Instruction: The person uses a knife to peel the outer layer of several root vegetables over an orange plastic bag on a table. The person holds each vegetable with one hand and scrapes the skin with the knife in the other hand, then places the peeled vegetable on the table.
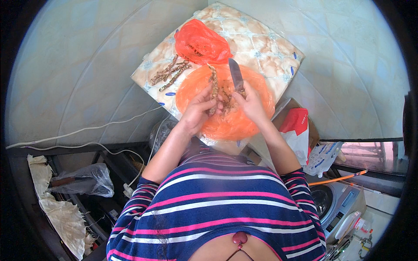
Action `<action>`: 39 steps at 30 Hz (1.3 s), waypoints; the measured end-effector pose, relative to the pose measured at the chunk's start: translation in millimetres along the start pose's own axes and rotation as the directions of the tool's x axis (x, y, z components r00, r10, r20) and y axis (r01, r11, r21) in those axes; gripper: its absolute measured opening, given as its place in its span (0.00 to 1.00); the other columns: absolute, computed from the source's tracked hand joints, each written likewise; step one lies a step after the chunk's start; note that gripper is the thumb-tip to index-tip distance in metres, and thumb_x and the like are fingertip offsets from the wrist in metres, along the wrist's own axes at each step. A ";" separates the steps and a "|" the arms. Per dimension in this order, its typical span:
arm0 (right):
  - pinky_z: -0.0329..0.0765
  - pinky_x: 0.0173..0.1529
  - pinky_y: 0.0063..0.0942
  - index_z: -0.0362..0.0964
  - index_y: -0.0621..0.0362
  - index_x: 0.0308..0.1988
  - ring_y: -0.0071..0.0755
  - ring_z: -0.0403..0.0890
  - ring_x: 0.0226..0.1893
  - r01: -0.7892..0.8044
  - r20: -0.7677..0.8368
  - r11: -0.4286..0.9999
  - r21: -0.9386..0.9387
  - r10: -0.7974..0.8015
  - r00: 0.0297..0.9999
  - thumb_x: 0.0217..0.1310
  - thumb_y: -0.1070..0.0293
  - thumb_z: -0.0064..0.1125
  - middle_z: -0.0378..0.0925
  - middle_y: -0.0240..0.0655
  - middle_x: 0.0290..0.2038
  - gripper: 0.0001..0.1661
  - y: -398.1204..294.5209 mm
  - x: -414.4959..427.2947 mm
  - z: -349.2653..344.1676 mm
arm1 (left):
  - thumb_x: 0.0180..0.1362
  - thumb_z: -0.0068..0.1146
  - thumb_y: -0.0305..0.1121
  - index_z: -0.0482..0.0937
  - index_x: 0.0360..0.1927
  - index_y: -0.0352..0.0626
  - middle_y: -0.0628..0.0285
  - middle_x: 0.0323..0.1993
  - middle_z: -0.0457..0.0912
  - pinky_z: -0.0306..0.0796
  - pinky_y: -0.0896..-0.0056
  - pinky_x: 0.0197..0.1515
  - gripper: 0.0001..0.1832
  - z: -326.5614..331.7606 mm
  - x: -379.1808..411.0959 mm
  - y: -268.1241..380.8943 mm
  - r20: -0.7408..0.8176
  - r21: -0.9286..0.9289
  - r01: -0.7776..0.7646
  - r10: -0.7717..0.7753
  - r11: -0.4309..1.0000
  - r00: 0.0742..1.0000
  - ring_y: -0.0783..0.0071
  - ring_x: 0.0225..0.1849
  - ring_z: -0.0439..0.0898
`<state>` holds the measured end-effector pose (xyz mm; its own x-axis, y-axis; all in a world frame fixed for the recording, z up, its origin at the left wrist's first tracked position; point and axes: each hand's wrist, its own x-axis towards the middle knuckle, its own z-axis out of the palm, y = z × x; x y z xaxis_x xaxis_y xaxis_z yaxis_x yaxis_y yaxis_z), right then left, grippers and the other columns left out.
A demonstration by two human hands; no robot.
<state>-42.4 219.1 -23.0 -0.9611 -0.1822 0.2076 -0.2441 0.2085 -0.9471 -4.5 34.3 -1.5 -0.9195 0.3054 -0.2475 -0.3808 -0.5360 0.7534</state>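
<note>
My left hand (204,106) grips a knobbly brown root-like stalk (214,85), its pale tip pointing away from me. In my right hand (250,101) is a knife (236,74) with a broad dark blade, held by the handle, blade up and clear of the stalk. Below both hands spreads an orange plastic bag (228,128), laid out in a round shape. Dark peelings (226,94) are scattered over its middle. Several more brown stalks (171,73) lie in a loose pile on the table, left of the bag.
The table (261,42) wears a patterned plastic cover. A red plastic bag (200,42) rests at its far side. White cables (94,129) run along the left. A cardboard box (312,133) with packaging stands at the right, and a washing machine (343,202) is further down.
</note>
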 end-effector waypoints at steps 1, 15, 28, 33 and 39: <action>0.70 0.32 0.26 0.67 0.63 0.38 0.28 0.71 0.26 0.030 -0.016 0.999 -0.045 -0.031 0.999 0.58 0.73 0.53 0.72 0.36 0.27 0.08 -0.2 -0.8 0.5 | 0.58 0.47 0.22 0.53 0.67 0.44 0.59 0.42 0.75 0.72 0.76 0.38 0.33 1.5 -0.4 0.1 0.012 -0.062 -0.011 0.012 0.998 1.000 0.72 0.35 0.76; 0.67 0.29 0.20 0.69 0.62 0.36 0.18 0.70 0.23 -0.062 0.042 0.981 0.186 0.055 0.998 0.63 0.71 0.46 0.69 0.28 0.22 0.06 -37.6 0.6 -10.5 | 0.59 0.47 0.21 0.56 0.64 0.44 0.54 0.52 0.72 0.72 0.68 0.51 0.29 -33.8 13.2 -29.7 0.141 -0.221 -0.013 0.045 0.975 0.989 0.65 0.48 0.76; 0.71 0.31 0.35 0.71 0.61 0.34 0.44 0.77 0.27 -0.103 0.201 0.986 -0.130 0.128 0.971 0.60 0.68 0.48 0.76 0.44 0.26 0.08 -20.8 -21.3 7.6 | 0.55 0.52 0.20 0.56 0.64 0.41 0.59 0.57 0.67 0.65 0.70 0.58 0.33 -34.2 13.0 -44.4 0.177 -0.083 -0.165 0.177 0.983 0.968 0.70 0.55 0.70; 0.69 0.30 0.36 0.71 0.61 0.32 0.44 0.76 0.25 -0.090 0.108 0.978 -0.190 0.112 0.988 0.60 0.67 0.49 0.73 0.45 0.23 0.09 -6.6 -24.2 11.5 | 0.55 0.53 0.21 0.61 0.62 0.42 0.61 0.52 0.72 0.68 0.77 0.47 0.30 -33.8 10.4 -44.6 0.167 -0.017 -0.159 0.159 0.987 0.973 0.75 0.49 0.72; 0.69 0.30 0.37 0.71 0.61 0.32 0.45 0.75 0.25 -0.135 0.111 0.977 -0.165 0.154 0.982 0.60 0.67 0.49 0.72 0.45 0.23 0.09 -0.1 -24.2 13.8 | 0.56 0.53 0.23 0.59 0.64 0.46 0.64 0.48 0.73 0.65 0.81 0.41 0.32 -38.1 9.9 -45.7 0.145 -0.011 -0.113 0.113 0.994 0.983 0.79 0.43 0.71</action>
<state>-17.4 210.3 -31.2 -0.9669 -0.2533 0.0310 -0.1306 0.3868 -0.9129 0.1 31.8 -61.5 -0.9328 0.3537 -0.0696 -0.2757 -0.5754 0.7700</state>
